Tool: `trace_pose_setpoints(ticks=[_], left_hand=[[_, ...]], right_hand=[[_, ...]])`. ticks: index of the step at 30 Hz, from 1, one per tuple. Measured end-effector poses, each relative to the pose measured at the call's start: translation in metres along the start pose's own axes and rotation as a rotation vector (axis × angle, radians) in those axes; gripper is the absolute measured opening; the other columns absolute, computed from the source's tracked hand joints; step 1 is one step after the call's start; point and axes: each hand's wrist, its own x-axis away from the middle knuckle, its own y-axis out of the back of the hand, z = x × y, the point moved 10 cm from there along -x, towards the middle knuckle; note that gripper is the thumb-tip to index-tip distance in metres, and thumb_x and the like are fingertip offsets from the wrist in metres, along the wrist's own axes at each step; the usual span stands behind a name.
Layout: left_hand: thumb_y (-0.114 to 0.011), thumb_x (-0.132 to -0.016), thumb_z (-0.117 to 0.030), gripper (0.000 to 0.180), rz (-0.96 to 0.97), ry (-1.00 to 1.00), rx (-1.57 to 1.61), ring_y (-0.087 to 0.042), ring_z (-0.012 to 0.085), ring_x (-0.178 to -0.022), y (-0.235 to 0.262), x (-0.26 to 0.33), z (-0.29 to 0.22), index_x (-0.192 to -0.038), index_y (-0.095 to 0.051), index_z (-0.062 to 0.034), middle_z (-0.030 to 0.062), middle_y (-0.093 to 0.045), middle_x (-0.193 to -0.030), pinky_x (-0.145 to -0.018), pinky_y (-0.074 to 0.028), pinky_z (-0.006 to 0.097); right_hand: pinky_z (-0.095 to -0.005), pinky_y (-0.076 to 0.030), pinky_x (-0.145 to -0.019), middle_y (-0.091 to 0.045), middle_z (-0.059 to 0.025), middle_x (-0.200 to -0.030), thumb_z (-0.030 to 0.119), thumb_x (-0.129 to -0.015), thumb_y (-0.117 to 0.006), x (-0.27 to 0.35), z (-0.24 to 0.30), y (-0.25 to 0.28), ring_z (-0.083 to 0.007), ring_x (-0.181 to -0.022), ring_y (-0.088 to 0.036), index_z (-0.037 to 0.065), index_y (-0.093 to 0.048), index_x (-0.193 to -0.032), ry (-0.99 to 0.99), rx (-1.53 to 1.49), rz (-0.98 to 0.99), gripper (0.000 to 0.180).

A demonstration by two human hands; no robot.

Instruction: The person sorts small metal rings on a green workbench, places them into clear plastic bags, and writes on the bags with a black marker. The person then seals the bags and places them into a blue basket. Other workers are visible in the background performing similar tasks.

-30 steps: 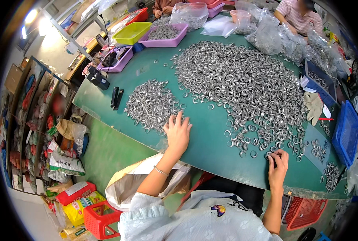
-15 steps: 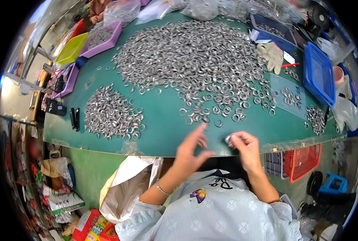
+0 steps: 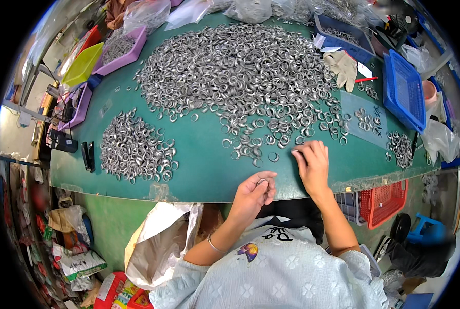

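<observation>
My left hand, near the table's front edge, is closed on a small grey metal ring held between thumb and fingers. To its right and farther forward, my right hand pinches a metal ring at the near fringe of the large heap; the fingers mostly cover it. That big heap of metal rings spreads over the middle and far part of the green table. A few loose rings lie just ahead of my hands. A smaller pile of rings lies to the left.
A black stapler-like tool lies beside the left pile. At right are a clear plastic sheet with rings, a small ring pile, a glove and blue baskets. A purple tray stands far left.
My left hand has drawn back toward the table edge and closed around a ring. My right hand has moved forward to the heap's near fringe. The view has shifted slightly.
</observation>
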Motion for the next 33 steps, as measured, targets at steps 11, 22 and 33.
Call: trace_pose_setpoints(ticks=[11, 22, 33], left_hand=[[-0.050, -0.091, -0.015, 0.014, -0.032, 0.023, -0.117, -0.035, 0.0064, -0.043, -0.010, -0.013, -0.001, -0.093, -0.055, -0.0017, 0.0000, -0.045, -0.062, -0.037, -0.026, 0.019], [-0.054, -0.088, -0.008, 0.022, -0.002, -0.027, -0.062, -0.044, 0.0036, -0.066, -0.006, -0.018, 0.002, -0.109, -0.055, -0.0005, -0.0003, -0.052, -0.086, -0.050, -0.033, 0.017], [-0.054, -0.088, -0.008, 0.019, 0.026, 0.102, 0.036, -0.038, 0.0040, -0.051, -0.018, -0.019, 0.007, -0.105, -0.056, 0.0008, 0.0014, -0.052, -0.076, -0.042, -0.026, 0.017]], right_hand=[[-0.0232, -0.040, -0.054, -0.058, -0.0001, -0.077, 0.011, -0.082, -0.062, 0.029, -0.038, -0.023, -0.0089, -0.061, -0.048, 0.003, -0.061, -0.096, -0.474, -0.677, 0.187, 0.016], [-0.0278, -0.040, -0.067, -0.062, -0.0038, -0.077, 0.009, -0.080, -0.063, 0.005, -0.032, -0.007, -0.0173, -0.072, -0.055, 0.002, -0.063, -0.082, -0.316, -0.499, 0.049, 0.007], [-0.0350, -0.037, -0.071, -0.057, -0.0058, -0.085, 0.010, -0.070, -0.068, -0.013, -0.018, 0.016, -0.0254, -0.080, -0.050, 0.005, -0.063, -0.086, -0.030, 0.127, 0.023, 0.017]])
